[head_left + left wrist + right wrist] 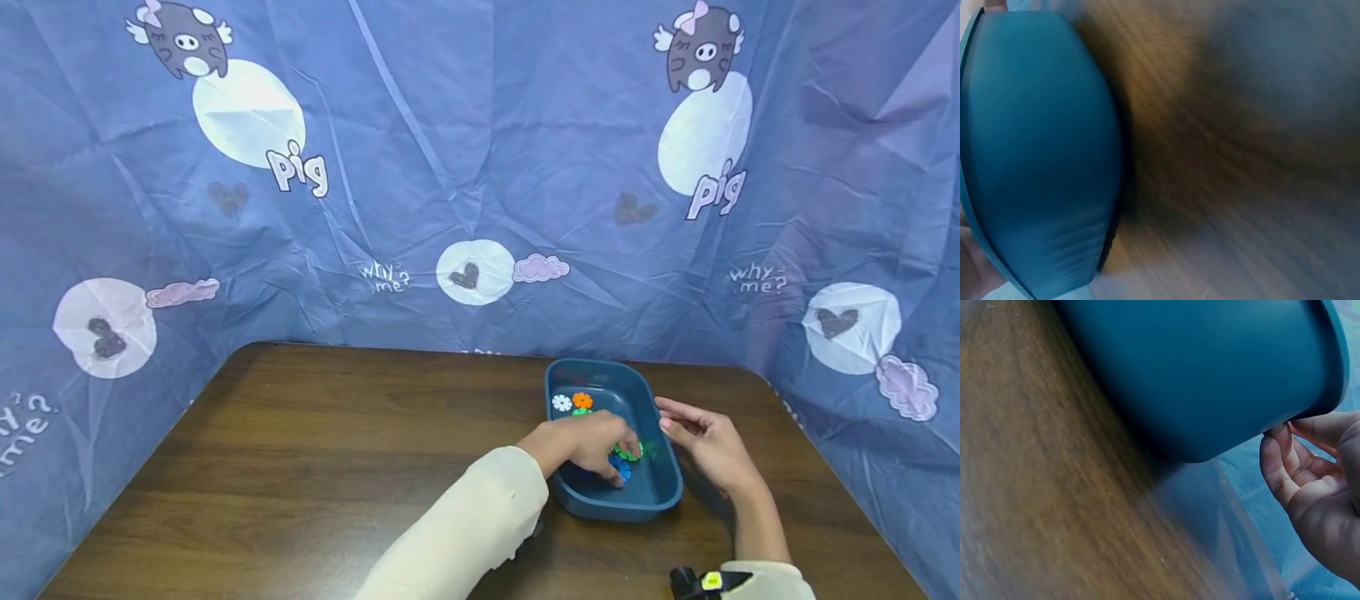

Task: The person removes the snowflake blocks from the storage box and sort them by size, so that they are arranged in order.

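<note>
Tub [611, 509]: rests on wooden table [337, 433], dark blue, flower-shaped pieces inside.
Left hand [588, 442]: reaches into tub, fingers bent down over green piece [632, 452] and blue piece [622, 469]; can't tell if gripping.
Right hand [708, 442]: at tub's right side, relaxed, touches outer wall under rim.
White piece [562, 403], orange piece [582, 401]: lie in tub's far left.
Cloth [420, 108]: hangs behind tub, pig print.

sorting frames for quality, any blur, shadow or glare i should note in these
Head view: fairly even light, lettering on the cloth readable; left wrist view: tabletop blurred, a dark shadow beside the bin; right wrist view: tabletop soft, deep shadow along the bin's base, faint sheen on its wall, fingers clearer.
</note>
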A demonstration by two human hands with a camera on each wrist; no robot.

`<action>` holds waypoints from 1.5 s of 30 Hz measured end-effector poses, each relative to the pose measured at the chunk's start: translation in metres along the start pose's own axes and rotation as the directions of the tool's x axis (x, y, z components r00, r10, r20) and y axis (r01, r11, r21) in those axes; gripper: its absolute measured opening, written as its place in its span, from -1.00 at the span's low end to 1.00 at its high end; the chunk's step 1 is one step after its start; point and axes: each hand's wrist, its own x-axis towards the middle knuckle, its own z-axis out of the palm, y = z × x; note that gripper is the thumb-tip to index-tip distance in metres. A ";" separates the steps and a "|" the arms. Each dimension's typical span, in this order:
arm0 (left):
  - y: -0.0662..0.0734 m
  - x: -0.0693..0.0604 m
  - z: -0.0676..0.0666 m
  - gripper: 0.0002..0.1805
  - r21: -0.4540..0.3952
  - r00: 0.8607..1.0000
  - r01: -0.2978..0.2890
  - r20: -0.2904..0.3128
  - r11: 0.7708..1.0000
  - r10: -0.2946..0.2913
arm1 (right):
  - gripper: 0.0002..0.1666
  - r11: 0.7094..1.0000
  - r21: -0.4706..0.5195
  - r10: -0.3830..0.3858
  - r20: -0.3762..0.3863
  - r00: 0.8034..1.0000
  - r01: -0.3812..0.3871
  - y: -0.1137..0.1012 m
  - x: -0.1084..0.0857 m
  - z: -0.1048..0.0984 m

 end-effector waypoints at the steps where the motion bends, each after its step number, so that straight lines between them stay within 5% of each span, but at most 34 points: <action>1: 0.000 0.000 0.000 -0.47 -0.039 1.000 0.008 0.005 0.999 -0.007 | -0.44 1.000 0.001 0.000 0.000 1.000 0.000 0.000 0.000 0.000; 12: -0.004 0.002 0.000 -0.57 -0.259 0.992 0.117 -0.013 0.959 -0.125 | -0.43 0.999 0.044 0.004 0.006 1.000 -0.004 -0.001 0.000 0.002; 22: -0.003 0.004 0.002 -0.62 -0.325 0.981 0.165 -0.044 0.931 -0.189 | -0.42 0.999 0.036 -0.007 0.007 1.000 0.007 -0.002 0.000 0.001; 36: -0.007 0.007 -0.002 -0.77 -0.417 0.985 0.109 -0.079 0.902 -0.155 | -0.44 0.999 0.033 -0.010 -0.005 1.000 0.010 0.000 0.001 0.001; 45: -0.011 0.000 -0.011 -0.84 -0.568 0.975 0.073 -0.131 0.820 -0.177 | -0.45 0.999 0.031 -0.014 -0.002 1.000 0.014 -0.001 0.001 0.001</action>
